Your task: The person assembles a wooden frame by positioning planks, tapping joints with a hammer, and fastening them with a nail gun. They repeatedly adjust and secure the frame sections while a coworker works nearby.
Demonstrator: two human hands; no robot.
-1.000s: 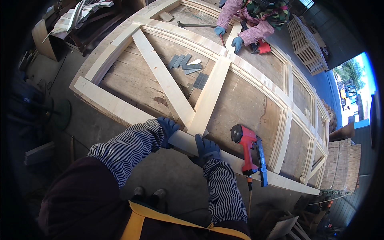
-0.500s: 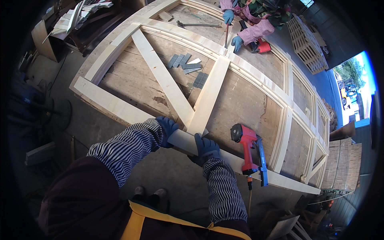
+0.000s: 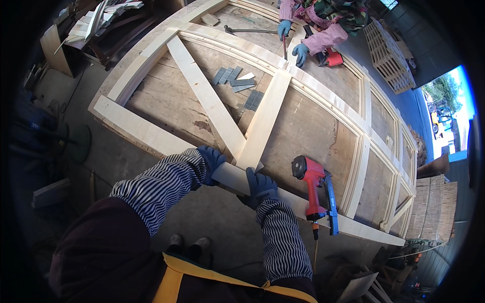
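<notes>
My left hand (image 3: 211, 164), in a blue-grey glove, is closed round the near edge of a pale wooden frame. Just to its right, my right hand (image 3: 260, 189), gloved alike, grips the near board (image 3: 231, 178) with its fingers lying over the top. A crosspiece (image 3: 266, 118) and a slanting brace (image 3: 206, 96) meet that edge in front of my hands. The undersides of both hands are hidden. Right of my right hand, a red nail gun (image 3: 314, 184) with a blue magazine rests on the frame, its hose hanging over the edge.
Grey staple strips (image 3: 226, 76) lie on the worn tabletop (image 3: 308, 134) inside the frame. Across it, a co-worker's gloved hands (image 3: 300, 54) hold a thin rod near a hammer (image 3: 252, 31) and another red nail gun (image 3: 331, 57). Scrap wood (image 3: 93, 25) is piled far left.
The co-worker's hand on the rod has shifted slightly left and down, and the rod stands at a different tilt. My own hands stay where they were.
</notes>
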